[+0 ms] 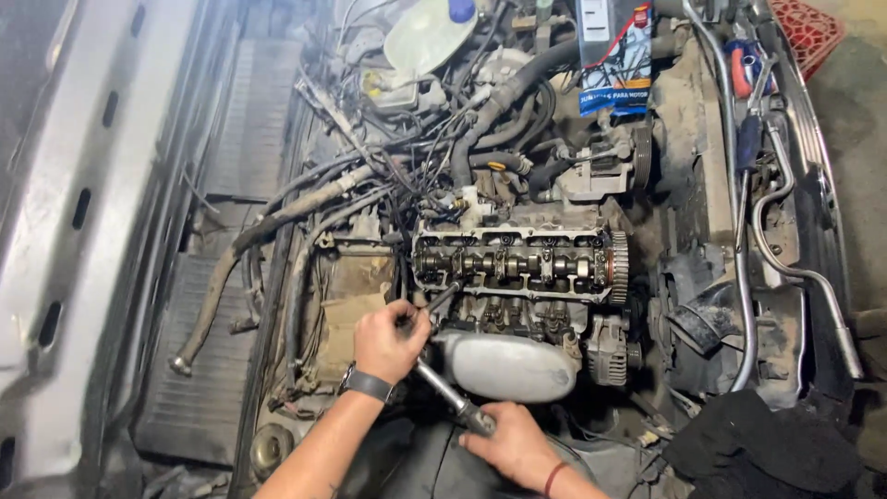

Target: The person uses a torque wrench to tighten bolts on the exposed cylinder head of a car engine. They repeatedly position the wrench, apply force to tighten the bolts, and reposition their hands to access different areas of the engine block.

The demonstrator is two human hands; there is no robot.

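1. Right hand [514,445] closed round the ratchet wrench [450,397] handle.
2. Left hand [386,340] clamped over its head, beside the engine [514,263].
3. Judged: working a bolt; next swing needs steady downward pressure.

A white reservoir [427,35] with a blue cap is sitting at the top. A bottle [613,55] is standing beside it, a red crate [809,30] is lying far right, black cloth [767,448] below.

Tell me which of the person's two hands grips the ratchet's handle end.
The right hand, with a red band at its wrist, grips the ratchet at its handle end. The left hand, wearing a dark wristwatch, is at the head end.
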